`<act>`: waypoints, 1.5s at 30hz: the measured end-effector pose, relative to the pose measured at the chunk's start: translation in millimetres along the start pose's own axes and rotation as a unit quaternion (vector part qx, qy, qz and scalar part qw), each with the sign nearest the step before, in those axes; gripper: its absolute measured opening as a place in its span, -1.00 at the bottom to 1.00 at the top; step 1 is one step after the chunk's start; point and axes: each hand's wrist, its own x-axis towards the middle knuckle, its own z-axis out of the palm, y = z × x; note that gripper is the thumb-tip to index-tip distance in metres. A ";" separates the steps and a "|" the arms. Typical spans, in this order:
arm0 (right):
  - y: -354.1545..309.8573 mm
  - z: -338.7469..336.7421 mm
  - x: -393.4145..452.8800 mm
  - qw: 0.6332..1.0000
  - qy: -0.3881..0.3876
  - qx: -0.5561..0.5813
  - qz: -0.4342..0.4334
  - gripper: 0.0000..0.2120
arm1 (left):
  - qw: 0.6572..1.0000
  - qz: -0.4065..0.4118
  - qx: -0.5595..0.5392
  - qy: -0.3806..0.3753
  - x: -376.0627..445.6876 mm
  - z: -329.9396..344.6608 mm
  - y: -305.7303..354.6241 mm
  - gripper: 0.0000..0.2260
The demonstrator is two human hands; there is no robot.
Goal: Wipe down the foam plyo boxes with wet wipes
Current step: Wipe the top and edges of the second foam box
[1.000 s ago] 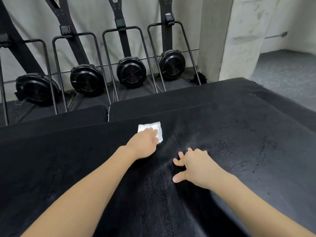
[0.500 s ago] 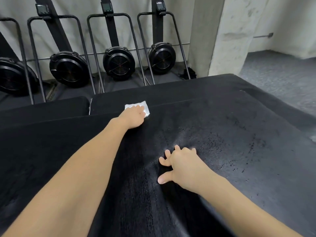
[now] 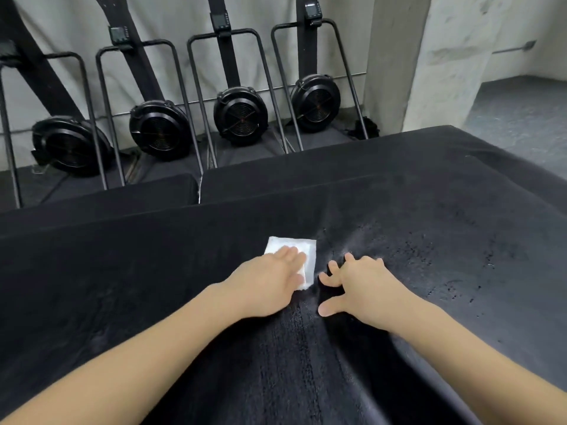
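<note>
On the black foam plyo box, the left hand lay palm-down with straight fingers pressing the white wet wipe. Just right of the wipe, the right hand rested on spread, arched fingertips, holding nothing.

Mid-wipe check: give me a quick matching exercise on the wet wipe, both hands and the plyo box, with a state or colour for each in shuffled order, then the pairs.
Things:
1. wet wipe
2. left hand
3. right hand
4. foam plyo box

States:
A. black, top partly speckled
B. fingers spread, resting bare on the box
C. white, folded, flat on the box
D. fingers straight, pressing on the wipe

Pairs: 1-C, 2-D, 3-B, 4-A
</note>
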 end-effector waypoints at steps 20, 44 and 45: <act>16.0 34.8 -3.7 0.995 0.075 0.052 -0.040 -0.42 | 0.998 -0.032 -0.049 0.036 -41.3 22.5 36.3 -0.66; 9.2 51.8 -65.2 0.997 0.042 0.060 -0.003 -0.44 | 0.996 -0.084 -0.043 0.005 -54.4 10.2 62.7 -0.57; 9.8 52.1 -64.7 0.997 0.043 0.060 -0.006 -0.44 | 0.996 -0.082 -0.039 0.006 -60.7 11.2 66.5 -0.58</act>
